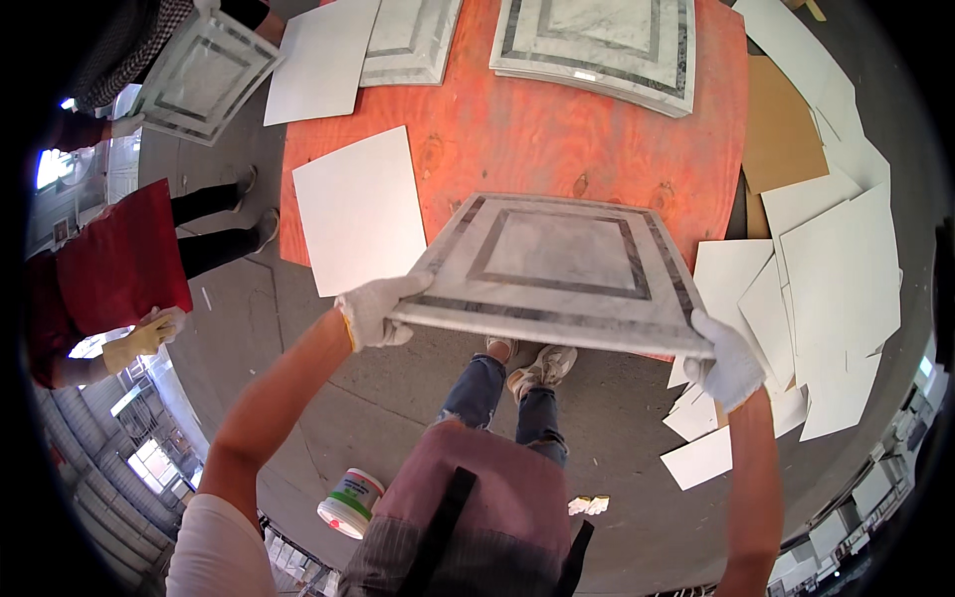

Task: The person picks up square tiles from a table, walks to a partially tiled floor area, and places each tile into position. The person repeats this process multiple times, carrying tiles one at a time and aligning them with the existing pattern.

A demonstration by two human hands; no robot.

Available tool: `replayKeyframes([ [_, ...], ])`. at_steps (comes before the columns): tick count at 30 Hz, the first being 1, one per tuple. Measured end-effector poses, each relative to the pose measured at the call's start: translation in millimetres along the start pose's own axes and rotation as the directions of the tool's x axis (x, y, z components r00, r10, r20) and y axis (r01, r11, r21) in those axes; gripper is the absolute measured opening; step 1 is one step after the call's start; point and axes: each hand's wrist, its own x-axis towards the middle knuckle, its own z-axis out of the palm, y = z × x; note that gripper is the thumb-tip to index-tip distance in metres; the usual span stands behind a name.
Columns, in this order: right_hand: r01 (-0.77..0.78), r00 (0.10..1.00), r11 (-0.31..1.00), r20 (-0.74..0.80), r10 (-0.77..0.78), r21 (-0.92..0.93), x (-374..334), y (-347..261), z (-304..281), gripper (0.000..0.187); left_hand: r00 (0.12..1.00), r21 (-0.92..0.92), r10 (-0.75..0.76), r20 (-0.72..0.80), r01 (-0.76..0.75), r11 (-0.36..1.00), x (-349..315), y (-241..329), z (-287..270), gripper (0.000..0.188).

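Observation:
Between my hands is a white marble-look tile [562, 254] with grey veining and two dark rectangular border bands. My left hand [378, 310], in a white glove, grips its near left corner. My right hand [726, 363], gloved as well, holds the near right corner. The near edge of the tile is over the floor in front of my body, and its far part is above the orange-red wooden table [477, 149]. Whether the far edge touches the table I cannot tell. To the left of the tile, a plain white sheet [360, 211] lies on the table.
A stack of similar tiles [597, 45] stands at the table's far side, with another tile [408, 45] and a white sheet [320, 62] left of it. Loose white sheets [841, 269] cover the floor at right. At left, co-workers stand; one holds a tile [204, 80]. A bucket [351, 502] sits behind.

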Motion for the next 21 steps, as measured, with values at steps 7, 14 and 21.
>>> replayKeyframes([
  [7, 0.359, 0.933, 0.926, -0.040, -0.357, 0.121, -15, -64, 42, 0.047, 0.700, 0.821, 0.711, 0.070, -0.445, 0.357, -35, 81, 19, 0.047],
  [14, 0.592, 0.805, 0.802, -0.103, -0.584, 0.073, 10, -77, 56, 0.065, 0.689, 0.903, 0.640, 0.339, -0.429, -0.015, -64, 119, 59, 0.050],
  [21, 0.663, 0.738, 0.748, -0.176, -0.652, 0.009, 4, -64, 62, 0.070, 0.640, 0.886, 0.642, 0.422, -0.440, -0.145, -53, 120, 53, 0.050],
])
